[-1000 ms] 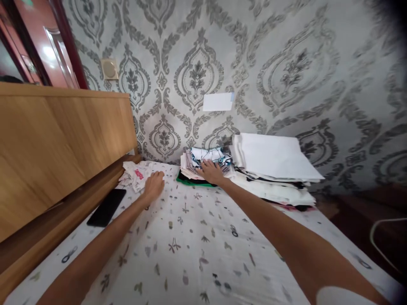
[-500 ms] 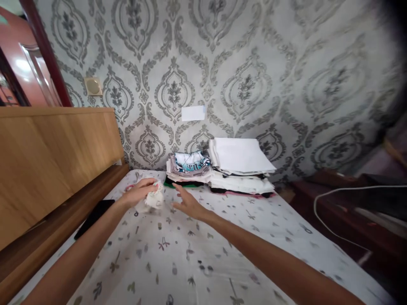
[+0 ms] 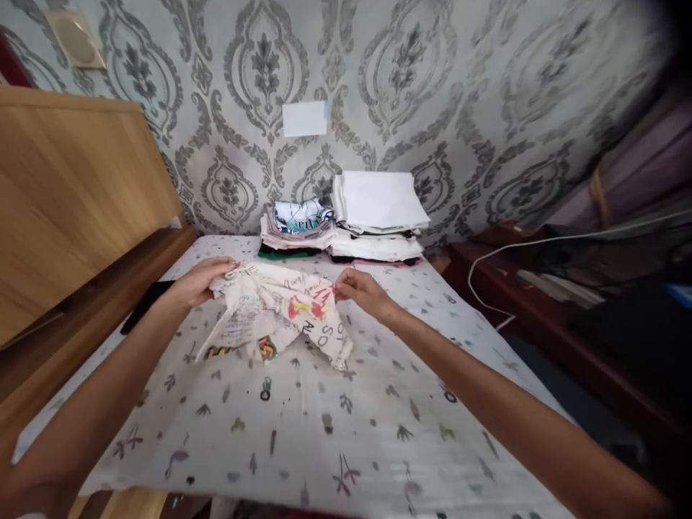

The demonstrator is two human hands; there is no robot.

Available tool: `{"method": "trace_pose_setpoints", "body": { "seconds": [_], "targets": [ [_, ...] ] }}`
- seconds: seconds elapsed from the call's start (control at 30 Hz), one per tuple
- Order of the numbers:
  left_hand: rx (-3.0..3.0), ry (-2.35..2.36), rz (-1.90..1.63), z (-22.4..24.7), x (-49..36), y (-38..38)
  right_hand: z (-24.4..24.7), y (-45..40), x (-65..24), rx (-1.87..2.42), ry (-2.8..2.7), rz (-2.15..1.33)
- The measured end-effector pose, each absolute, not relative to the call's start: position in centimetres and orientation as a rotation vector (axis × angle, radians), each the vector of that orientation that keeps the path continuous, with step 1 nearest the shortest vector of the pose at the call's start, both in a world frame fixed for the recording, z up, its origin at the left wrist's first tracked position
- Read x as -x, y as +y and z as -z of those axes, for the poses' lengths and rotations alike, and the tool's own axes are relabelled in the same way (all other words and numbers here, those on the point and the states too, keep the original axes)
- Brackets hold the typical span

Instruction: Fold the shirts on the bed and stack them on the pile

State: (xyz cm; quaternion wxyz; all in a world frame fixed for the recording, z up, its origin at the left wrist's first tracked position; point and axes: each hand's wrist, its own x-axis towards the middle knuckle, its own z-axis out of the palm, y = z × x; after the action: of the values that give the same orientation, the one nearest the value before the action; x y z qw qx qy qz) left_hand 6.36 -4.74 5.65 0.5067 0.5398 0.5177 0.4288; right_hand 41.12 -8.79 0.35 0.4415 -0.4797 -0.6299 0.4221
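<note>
A crumpled cream cloth garment with printed lettering and red and yellow marks is stretched between my two hands over the bed. Its exact kind cannot be made out. My left hand grips its left upper edge, fingers closed on the fabric. At the opposite side my right hand pinches the right edge between thumb and fingers. The lower part of the cloth hangs in folds and reaches the patterned sheet.
Behind my hands, a stack of folded clothes stands beside a taller stack topped with white cloth, near the wall. A dark flat object lies by the wooden headboard. A white cable runs along the right.
The cloth, bunched in my left hand before, is now spread out sideways. My right hand, open and empty earlier, has taken hold of its right edge. The view has tilted downward.
</note>
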Motion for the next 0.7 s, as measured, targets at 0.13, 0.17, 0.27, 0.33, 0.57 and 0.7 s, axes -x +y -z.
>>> {"method": "trace_pose_setpoints", "body": {
  "seconds": [0.13,0.17,0.27,0.33,0.57,0.7],
  "targets": [
    [-1.789,1.615,-0.855,-2.1,-4.7,-4.5,1.0,-12.1,-40.7,1.371,-1.721,-0.727],
    [-1.935,1.632,-0.812,-1.4,-4.6,-5.0,1.5,-13.4,-40.3,1.363,-1.814,-0.684],
    [-2.174,1.681,-0.574,-0.1,-5.0,-7.4,3.2,-17.2,-39.1,1.285,-2.111,-0.509],
    [-2.194,1.788,-0.391,0.5,-5.6,-9.1,4.2,-19.0,-38.7,1.258,-2.23,-0.327],
    [-2.259,1.852,-0.295,1.5,-5.4,-10.1,5.2,-18.9,-39.3,1.296,-2.099,-0.263],
    [-1.845,1.694,-0.788,-1.4,-3.8,-9.7,2.0,-18.1,-41.2,1.281,-1.691,-0.394]
  ]
}}
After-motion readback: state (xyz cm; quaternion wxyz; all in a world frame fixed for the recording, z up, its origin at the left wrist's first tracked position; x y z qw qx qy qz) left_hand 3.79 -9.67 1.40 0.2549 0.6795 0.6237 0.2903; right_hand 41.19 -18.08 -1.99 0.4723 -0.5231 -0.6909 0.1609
